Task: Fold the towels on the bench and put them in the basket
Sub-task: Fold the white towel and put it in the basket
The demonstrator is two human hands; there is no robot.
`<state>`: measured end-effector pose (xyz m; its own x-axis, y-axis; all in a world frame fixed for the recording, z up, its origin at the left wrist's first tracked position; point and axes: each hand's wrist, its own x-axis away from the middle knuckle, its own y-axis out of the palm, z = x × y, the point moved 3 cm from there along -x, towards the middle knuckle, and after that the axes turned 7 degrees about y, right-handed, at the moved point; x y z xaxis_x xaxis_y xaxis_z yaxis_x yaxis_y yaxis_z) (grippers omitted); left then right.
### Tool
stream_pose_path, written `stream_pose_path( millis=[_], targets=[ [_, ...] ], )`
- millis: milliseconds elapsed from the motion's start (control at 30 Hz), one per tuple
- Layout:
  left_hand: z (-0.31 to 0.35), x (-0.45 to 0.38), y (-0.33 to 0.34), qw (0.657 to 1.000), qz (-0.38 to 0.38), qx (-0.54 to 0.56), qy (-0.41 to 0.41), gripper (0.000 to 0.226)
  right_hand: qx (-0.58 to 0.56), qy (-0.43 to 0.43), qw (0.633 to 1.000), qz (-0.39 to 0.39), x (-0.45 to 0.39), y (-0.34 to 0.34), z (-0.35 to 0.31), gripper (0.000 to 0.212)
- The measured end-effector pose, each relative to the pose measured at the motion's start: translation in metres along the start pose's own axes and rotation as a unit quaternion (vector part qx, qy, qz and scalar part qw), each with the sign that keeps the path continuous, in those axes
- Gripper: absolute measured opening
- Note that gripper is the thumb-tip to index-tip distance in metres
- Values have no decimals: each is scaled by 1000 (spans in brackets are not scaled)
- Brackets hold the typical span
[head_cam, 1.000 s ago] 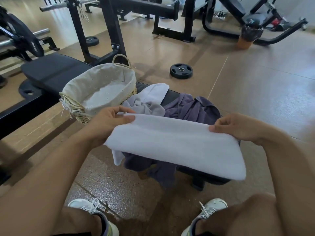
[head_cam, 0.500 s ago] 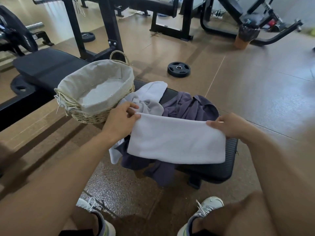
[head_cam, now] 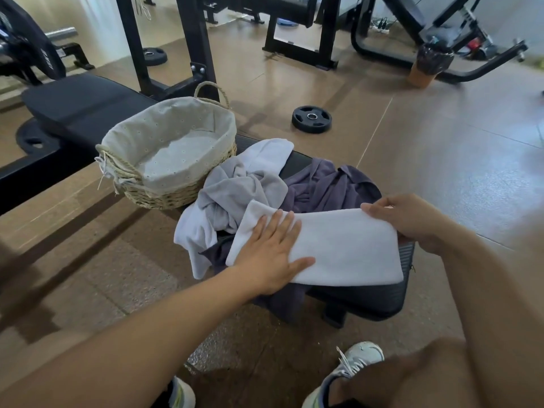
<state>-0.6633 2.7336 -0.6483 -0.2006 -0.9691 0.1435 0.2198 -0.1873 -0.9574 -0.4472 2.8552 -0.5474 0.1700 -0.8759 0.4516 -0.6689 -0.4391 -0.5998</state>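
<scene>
White towel point(head_cam: 347, 248): folded into a flat band, we have it lying across the near end of the table point(head_cam: 379, 301), on top of the other cloths, so there is a firm surface to press the fold against.
Left hand point(head_cam: 272, 254): ours lies flat and open on the towel's left part, fingers spread and palm down; we judge it is there to smooth the layers and pin them so they do not slide.
Right hand point(head_cam: 412, 222): closed on the towel's far right corner, thumb over the top edge, fingers hidden beneath; it keeps the band taut against the pressing hand.
Basket point(head_cam: 176, 192): it stands on the table just left of the heap, its cloth lining bare and no towel inside, close enough for a short carry.
Grey towel point(head_cam: 235, 189): crumpled beside the basket, one end hanging off the table's left edge, not yet folded.
Purple cloth point(head_cam: 329, 184): bunched behind and under the white towel, part of it trailing below the table's edge.
Change from half a second ago: both hands then pinched the top corners and held the towel up; now it rests on the pile, and our left hand has let go of its corner to press flat.
Step in hand: we judge one more fold comes before the basket.
</scene>
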Motion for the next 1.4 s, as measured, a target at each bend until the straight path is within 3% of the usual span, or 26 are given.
stream_pose_path(
  millis=[267,400,500,667,800,867,933,1033,1100,1233,1400],
  targets=[
    [-1,-3,4,1000,4,-4,5,91,-195,-33,979,-58,10,5,-7,18],
    [1,0,-4,997,25,69,18,77,-244,-61,965,-70,12,12,-17,15],
    [18,4,-16,980,97,173,32,63,-262,-77,960,-64,16,23,-28,14],
    [38,5,1,982,26,150,107,59,-281,-89,954,-45,23,37,-41,18],
    [33,-2,3,979,36,148,137,61,-246,-93,964,-26,25,49,-48,21],
    [29,0,-13,972,75,160,156,59,-247,-90,964,-26,24,55,-53,22],
    [12,6,-38,973,126,175,87,47,-253,-86,963,-34,22,64,-59,20],
    [-30,22,-76,962,151,206,-98,16,-229,-91,968,-40,21,82,-68,15],
    [-56,32,-92,941,139,258,-168,20,-211,-94,972,-45,20,97,-74,14],
    [-70,54,-101,889,60,400,-214,29,-181,-104,977,-53,16,132,-88,16],
    [-64,53,-89,884,11,405,-234,31,-171,-84,980,-65,8,162,-96,20]
  ],
)
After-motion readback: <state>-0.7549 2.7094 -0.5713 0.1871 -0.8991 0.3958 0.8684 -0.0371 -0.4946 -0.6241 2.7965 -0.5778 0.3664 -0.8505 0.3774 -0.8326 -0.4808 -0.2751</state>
